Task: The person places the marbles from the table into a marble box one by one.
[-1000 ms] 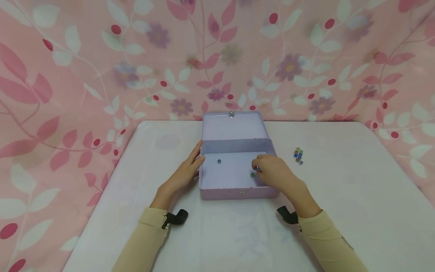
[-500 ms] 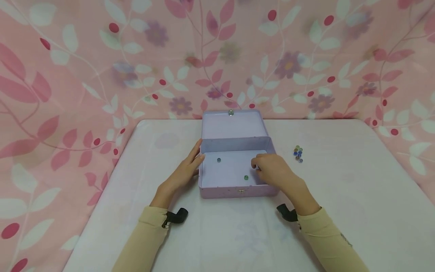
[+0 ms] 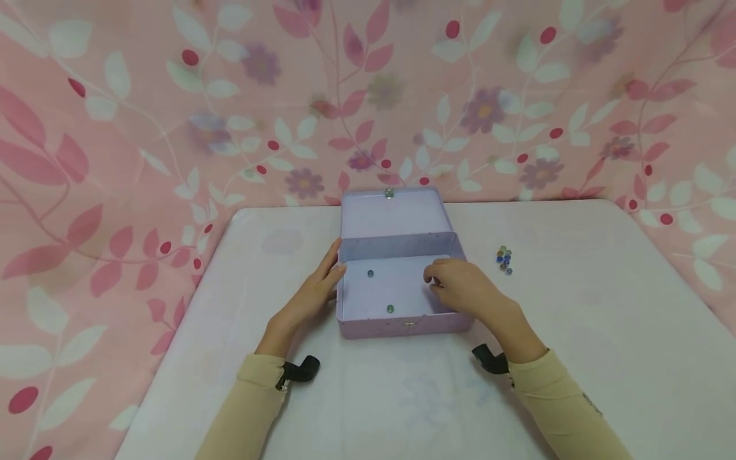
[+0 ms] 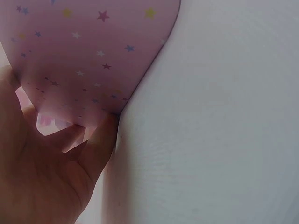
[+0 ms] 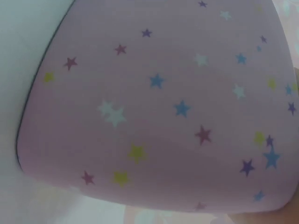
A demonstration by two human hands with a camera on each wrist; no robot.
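Note:
An open lilac box (image 3: 376, 327) with printed stars on its outside (image 4: 103, 51) stands on the table. My left hand (image 3: 307, 297) lies along its left wall, fingers extended; the left wrist view shows that hand (image 4: 56, 163) touching the box side. My right hand (image 3: 468, 291) reaches over the right wall with bent fingers above the box floor; whether anything is inside them is hidden. A green marble (image 3: 390, 308) sits near the front wall, and a greyish-blue marble (image 3: 370, 273) lies at the back left. The right wrist view is mostly filled by the starred box side (image 5: 173, 135).
Several blue, amber and green marbles (image 3: 504, 259) lie in a cluster on the white-covered table (image 3: 575, 319), right of the box. The box lid (image 3: 397, 214) leans back behind it. A pink floral cloth (image 3: 322, 96) hangs beyond the table's far edge.
The green marble has rolled left along the front of the box, away from my right hand. A small bluish thing seen earlier at the right fingers is out of sight. Both hands have hardly moved.

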